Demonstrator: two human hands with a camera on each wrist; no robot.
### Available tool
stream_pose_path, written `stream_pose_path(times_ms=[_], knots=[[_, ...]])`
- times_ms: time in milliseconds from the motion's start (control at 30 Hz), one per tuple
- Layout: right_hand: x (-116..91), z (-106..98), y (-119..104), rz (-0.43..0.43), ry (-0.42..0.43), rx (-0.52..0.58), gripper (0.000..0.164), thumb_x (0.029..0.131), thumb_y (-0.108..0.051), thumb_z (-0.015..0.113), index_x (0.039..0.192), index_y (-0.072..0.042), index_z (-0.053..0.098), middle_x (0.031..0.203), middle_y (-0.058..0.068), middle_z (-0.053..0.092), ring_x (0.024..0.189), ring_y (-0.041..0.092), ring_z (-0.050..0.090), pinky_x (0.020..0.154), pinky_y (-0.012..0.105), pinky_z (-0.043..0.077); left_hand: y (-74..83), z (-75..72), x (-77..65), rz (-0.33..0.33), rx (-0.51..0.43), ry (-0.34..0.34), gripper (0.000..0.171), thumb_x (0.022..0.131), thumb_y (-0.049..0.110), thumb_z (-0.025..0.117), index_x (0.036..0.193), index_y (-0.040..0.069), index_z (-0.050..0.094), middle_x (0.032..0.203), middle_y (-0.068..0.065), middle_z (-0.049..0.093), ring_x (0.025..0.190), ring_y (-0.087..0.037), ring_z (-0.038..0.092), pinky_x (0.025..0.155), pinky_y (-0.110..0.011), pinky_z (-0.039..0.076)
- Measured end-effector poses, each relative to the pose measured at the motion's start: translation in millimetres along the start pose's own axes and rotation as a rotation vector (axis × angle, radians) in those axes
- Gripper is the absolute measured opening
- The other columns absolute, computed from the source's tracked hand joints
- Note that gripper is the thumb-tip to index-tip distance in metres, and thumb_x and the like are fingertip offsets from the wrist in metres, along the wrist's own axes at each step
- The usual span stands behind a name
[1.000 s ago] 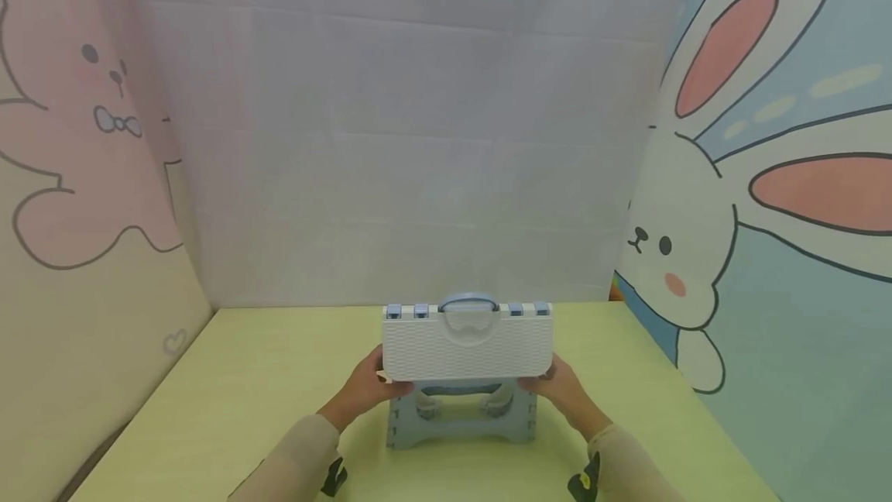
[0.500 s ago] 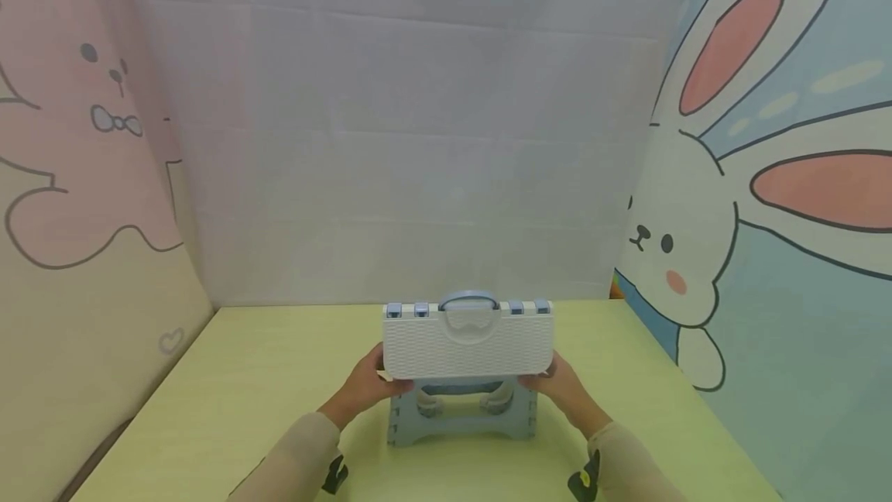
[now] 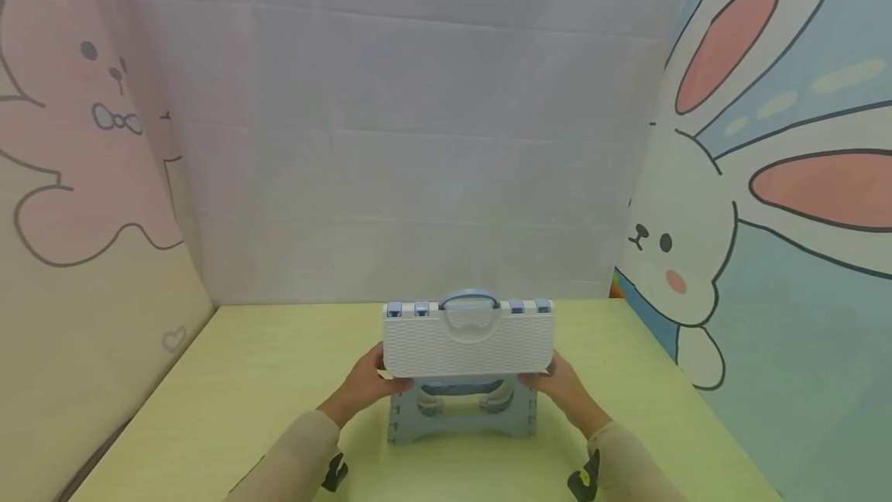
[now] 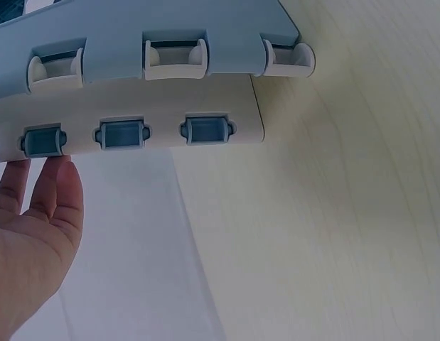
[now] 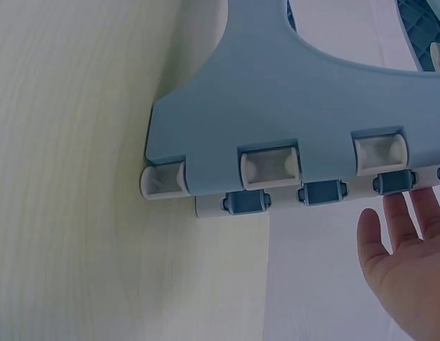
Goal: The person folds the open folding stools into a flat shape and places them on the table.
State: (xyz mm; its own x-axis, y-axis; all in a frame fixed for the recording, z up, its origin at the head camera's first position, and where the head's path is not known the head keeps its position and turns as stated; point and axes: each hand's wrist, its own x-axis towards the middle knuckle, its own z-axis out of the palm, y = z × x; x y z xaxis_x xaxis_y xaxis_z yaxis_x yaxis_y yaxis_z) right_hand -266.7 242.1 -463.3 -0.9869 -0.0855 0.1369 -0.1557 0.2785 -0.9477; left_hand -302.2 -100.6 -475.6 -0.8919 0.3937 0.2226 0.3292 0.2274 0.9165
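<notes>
A folding step stool (image 3: pixel 418 347) stands upright on the table, its white woven-textured top towards me and a light blue carrying handle (image 3: pixel 468 293) at the upper edge. Below the top is the pale blue leg panel (image 3: pixel 460 426) with its cut-out. My left hand (image 3: pixel 365 382) holds the stool's left side, thumb in front under the top's edge. On the right side my right hand (image 3: pixel 563 390) holds it the same way. Each wrist view shows fingertips touching the hinged side edge, by the blue hinge pieces (image 4: pixel 122 133) and the white hinge knuckles (image 5: pixel 269 168).
The pale yellow table (image 3: pixel 279 355) extends around the stool. A whitish sheet (image 3: pixel 418 177) hangs behind the table. Printed panels with cartoon rabbits stand at the left (image 3: pixel 90 177) and right (image 3: pixel 801 293).
</notes>
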Motion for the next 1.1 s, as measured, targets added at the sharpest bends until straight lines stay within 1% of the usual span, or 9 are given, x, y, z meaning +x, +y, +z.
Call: stream_pose_path(times_ms=[100,233,400,633,833,933,1100], knots=[[0.6,0.7,2.7,-0.004,0.0,0.0,0.065,0.083,-0.011,0.069,0.139,0.004,0.039,0.139,0.025,0.045,0.13,0.044,0.038,0.099,0.052,0.041,-0.9,-0.6,0.0,0.002,0.005,0.001,0.064,0.08,0.011,0.077,0.133,-0.003,0.045,0.117,-0.015,0.058,0.095,-0.019,0.051,0.073,-0.034,0.048],[-0.9,-2.9,4.9,-0.013,0.004,-0.012,0.064,0.084,-0.011,0.068,0.139,0.004,0.038,0.138,0.026,0.046,0.129,0.045,0.038,0.099,0.052,0.04,0.4,2.3,2.7,-0.003,0.005,0.0,0.063,0.08,0.013,0.078,0.132,-0.003,0.046,0.117,-0.015,0.058,0.095,-0.02,0.052,0.073,-0.034,0.048],[-1.4,-7.4,1.5,-0.032,-0.011,-0.025,0.062,0.086,-0.011,0.066,0.139,0.004,0.038,0.138,0.026,0.046,0.129,0.045,0.038,0.099,0.053,0.04,1.6,5.2,6.3,-0.013,0.014,0.011,0.064,0.08,0.014,0.078,0.132,-0.002,0.046,0.118,-0.015,0.058,0.097,-0.022,0.053,0.074,-0.034,0.049],[-1.1,-5.0,0.9,-0.019,-0.012,-0.028,0.063,0.086,-0.01,0.067,0.139,0.006,0.037,0.137,0.027,0.046,0.128,0.044,0.04,0.097,0.05,0.043,0.2,2.5,4.3,-0.01,0.012,0.013,0.063,0.079,0.013,0.078,0.132,-0.003,0.047,0.116,-0.015,0.059,0.095,-0.022,0.052,0.074,-0.034,0.049],[0.4,-0.7,2.2,-0.034,-0.005,-0.024,0.06,0.086,-0.009,0.067,0.137,0.007,0.04,0.135,0.026,0.049,0.125,0.044,0.043,0.096,0.05,0.044,-1.9,1.0,2.1,-0.021,0.028,0.034,0.064,0.079,0.012,0.079,0.132,-0.002,0.047,0.115,-0.014,0.06,0.095,-0.021,0.053,0.073,-0.034,0.049],[0.3,0.2,1.7,-0.026,0.005,-0.014,0.059,0.086,-0.009,0.067,0.137,0.006,0.041,0.134,0.026,0.05,0.125,0.043,0.043,0.096,0.05,0.044,-3.4,1.7,1.6,-0.016,0.026,0.041,0.064,0.079,0.011,0.078,0.133,-0.002,0.047,0.116,-0.014,0.06,0.095,-0.021,0.053,0.073,-0.034,0.049],[-1.2,-0.9,0.8,-0.026,-0.004,0.002,0.059,0.087,-0.007,0.066,0.137,0.007,0.039,0.136,0.026,0.048,0.126,0.042,0.043,0.097,0.049,0.043,-5.8,2.5,1.3,-0.003,0.02,0.045,0.063,0.079,0.009,0.078,0.132,-0.003,0.046,0.116,-0.015,0.06,0.094,-0.02,0.054,0.072,-0.034,0.05]])
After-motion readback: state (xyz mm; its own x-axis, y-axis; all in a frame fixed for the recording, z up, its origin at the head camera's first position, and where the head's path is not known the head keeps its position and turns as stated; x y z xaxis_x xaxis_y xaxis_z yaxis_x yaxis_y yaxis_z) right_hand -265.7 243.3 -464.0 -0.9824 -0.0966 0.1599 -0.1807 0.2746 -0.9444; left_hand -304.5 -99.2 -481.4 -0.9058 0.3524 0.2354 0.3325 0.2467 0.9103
